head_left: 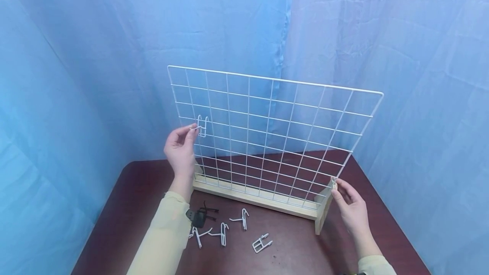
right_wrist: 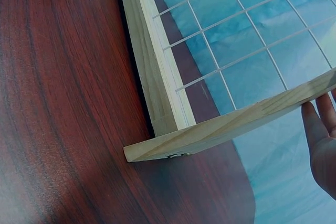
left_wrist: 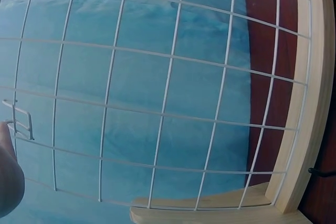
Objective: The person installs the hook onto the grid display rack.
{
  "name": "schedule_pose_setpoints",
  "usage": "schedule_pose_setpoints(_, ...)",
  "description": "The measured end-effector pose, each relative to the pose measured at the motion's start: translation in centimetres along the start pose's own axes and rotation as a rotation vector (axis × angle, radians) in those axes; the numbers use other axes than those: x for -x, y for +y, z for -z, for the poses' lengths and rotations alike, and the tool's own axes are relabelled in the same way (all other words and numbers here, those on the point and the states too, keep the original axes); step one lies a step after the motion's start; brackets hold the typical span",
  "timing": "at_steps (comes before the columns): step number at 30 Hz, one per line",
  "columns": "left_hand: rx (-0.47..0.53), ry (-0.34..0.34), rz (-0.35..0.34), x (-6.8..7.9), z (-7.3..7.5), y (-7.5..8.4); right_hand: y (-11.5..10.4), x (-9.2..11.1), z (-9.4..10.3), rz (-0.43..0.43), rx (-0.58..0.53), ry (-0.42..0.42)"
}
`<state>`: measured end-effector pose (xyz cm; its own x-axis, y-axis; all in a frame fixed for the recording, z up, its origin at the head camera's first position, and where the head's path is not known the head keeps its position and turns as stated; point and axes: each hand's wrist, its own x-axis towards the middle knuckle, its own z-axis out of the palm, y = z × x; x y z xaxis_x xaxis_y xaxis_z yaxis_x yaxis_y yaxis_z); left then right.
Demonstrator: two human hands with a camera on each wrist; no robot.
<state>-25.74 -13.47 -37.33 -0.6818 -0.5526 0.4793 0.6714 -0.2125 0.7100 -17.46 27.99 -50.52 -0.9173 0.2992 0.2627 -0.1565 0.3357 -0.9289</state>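
Pinching white two-pronged wire hook (head_left: 205, 127) w/ L hand (head_left: 181, 148) at L side of white wire grid (head_left: 266, 135), pale wooden end board (head_left: 324, 209) w/ R hand (head_left: 353, 210). Prob. best: level hook, press down.

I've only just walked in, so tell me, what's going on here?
A person is working at a white wire grid set in a wooden stand on a table. Their left grip pinches a white hook at the grid's left part; whether it has caught on the wires isn't clear. The right grip holds the stand's right end. More white hooks lie in front.
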Motion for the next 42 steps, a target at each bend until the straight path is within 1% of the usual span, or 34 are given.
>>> schedule_pose_setpoints(6, -0.012, -0.003, 0.014, 0.2, 0.3, -0.4, 0.0, -0.1, 0.0, 0.005, -0.021, 0.003)
schedule_pose_setpoints(9, 0.000, -0.001, 0.027, 0.4, 0.6, -0.6, 0.0, -0.1, -0.1, 0.006, -0.027, 0.000)
schedule_pose_setpoints(14, 0.019, -0.002, 0.025, 0.6, 0.9, -0.8, 0.2, 0.0, -0.2, -0.005, -0.022, -0.009)
schedule_pose_setpoints(26, 0.015, -0.007, 0.014, 0.7, 1.2, -1.4, 0.1, 0.0, -0.2, 0.001, -0.029, -0.002)
schedule_pose_setpoints(30, 0.000, -0.005, 0.009, 0.8, 1.4, -1.6, 0.2, 0.0, -0.1, 0.003, -0.024, -0.001)
schedule_pose_setpoints(37, -0.048, -0.002, 0.028, 1.1, 1.7, -1.7, -0.2, 0.1, -0.1, -0.018, -0.021, 0.000)
schedule_pose_setpoints(42, -0.079, -0.020, 0.034, 1.1, 1.7, -1.4, -0.8, 0.2, -0.1, -0.027, -0.029, 0.005)
